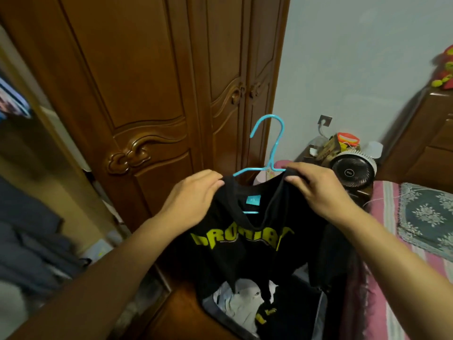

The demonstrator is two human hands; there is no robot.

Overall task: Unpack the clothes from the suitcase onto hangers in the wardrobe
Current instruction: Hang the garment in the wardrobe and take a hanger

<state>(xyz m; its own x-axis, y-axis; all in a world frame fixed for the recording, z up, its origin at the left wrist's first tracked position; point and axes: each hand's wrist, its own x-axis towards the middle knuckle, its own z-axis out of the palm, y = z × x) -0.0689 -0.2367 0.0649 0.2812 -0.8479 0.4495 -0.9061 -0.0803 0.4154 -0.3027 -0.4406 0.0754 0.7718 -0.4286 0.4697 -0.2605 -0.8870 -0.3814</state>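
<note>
A black T-shirt with yellow lettering hangs in front of me on a light blue hanger, whose hook sticks up above the collar. My left hand grips the shirt's left shoulder. My right hand pinches the right shoulder by the hanger's arm. Below the shirt lies the open suitcase holding white and black clothes. The wooden wardrobe stands straight ahead, its carved doors closed here, with an opened section at the far left where dark clothes hang.
A bed with a pink striped cover runs along the right. A black fan and clutter sit on a nightstand by the wall. A wooden dresser stands at the far right.
</note>
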